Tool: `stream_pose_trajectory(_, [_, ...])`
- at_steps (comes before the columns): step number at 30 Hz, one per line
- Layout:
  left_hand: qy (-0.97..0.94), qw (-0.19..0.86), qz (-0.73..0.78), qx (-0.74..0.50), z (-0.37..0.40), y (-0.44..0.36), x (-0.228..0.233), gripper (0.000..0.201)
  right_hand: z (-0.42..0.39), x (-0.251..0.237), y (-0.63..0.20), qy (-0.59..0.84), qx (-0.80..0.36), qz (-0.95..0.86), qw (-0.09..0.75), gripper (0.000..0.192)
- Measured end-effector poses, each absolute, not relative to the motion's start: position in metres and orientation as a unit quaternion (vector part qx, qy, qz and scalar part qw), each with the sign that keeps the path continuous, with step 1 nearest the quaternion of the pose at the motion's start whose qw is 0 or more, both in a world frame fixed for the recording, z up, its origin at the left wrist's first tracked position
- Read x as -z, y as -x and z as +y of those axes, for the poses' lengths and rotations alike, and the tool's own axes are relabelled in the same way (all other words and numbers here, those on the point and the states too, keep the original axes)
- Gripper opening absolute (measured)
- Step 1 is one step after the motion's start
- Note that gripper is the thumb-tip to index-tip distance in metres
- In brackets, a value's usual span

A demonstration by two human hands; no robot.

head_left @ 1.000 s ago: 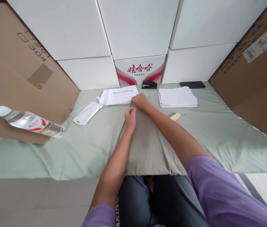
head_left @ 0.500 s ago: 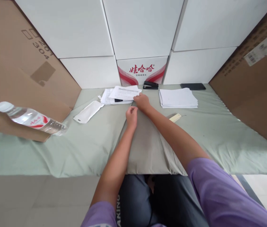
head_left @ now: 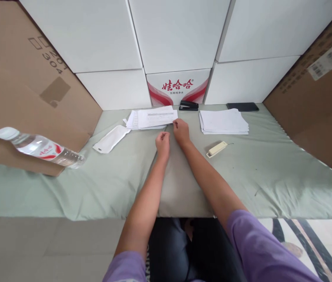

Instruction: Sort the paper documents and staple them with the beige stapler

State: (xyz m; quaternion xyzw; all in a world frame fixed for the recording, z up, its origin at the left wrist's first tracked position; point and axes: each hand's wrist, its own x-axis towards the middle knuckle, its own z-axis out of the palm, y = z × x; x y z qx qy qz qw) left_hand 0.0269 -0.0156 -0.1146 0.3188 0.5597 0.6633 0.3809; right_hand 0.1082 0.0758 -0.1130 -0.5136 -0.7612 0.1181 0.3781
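Note:
A loose pile of printed papers (head_left: 156,117) lies near the back of the cloth-covered table. My right hand (head_left: 181,131) is at its lower right corner, fingers curled together. Whether they still grip the top sheet, I cannot make out. To the left and slightly nearer, my left hand (head_left: 162,143) is closed in a pinch just below the pile. Anything between its fingertips is too small or hidden to name. Behind the right hand sits a black stapler (head_left: 188,105). A cream-coloured small tool (head_left: 216,149) with a thin wire-like end lies to its right.
A neater stack of white paper (head_left: 224,122) lies on the right, with a black phone (head_left: 242,107) behind. On the left are a white pouch (head_left: 111,139) and a tilted water bottle (head_left: 40,147). White boxes (head_left: 177,35) and brown cartons (head_left: 15,78) wall the table (head_left: 118,184).
The top sheet has turned and come down flatter, covering a dark patch that showed beneath it. My right hand has moved slightly right and nearer; my left hand has hardly moved.

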Motion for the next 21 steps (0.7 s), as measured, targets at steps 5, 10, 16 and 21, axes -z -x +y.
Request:
stream_pose_trajectory(5, [-0.236, 0.395, 0.565, -0.685, -0.014, -0.018, 0.105, 0.016, 0.073, 0.11, -0.116, 0.483, -0.155, -0.731, 0.457, 0.02])
stream_pose_trajectory(10, [-0.137, 0.462, 0.456, -0.748, -0.017, 0.016, 0.094, 0.062, 0.064, 0.1, -0.12, 0.431, -0.193, -0.683, 0.557, 0.009])
stream_pose_trajectory(16, [-0.155, 0.476, 0.444, -0.743, -0.022, 0.054, 0.091, 0.066, 0.05, 0.086, -0.124, 0.435, -0.181, -0.642, 0.605, 0.006])
stream_pose_trajectory(21, [-0.191, 0.426, 0.485, -0.739, -0.019, 0.052, 0.091, 0.04, 0.028, 0.067, -0.147, 0.368, -0.259, -0.63, 0.633, 0.017])
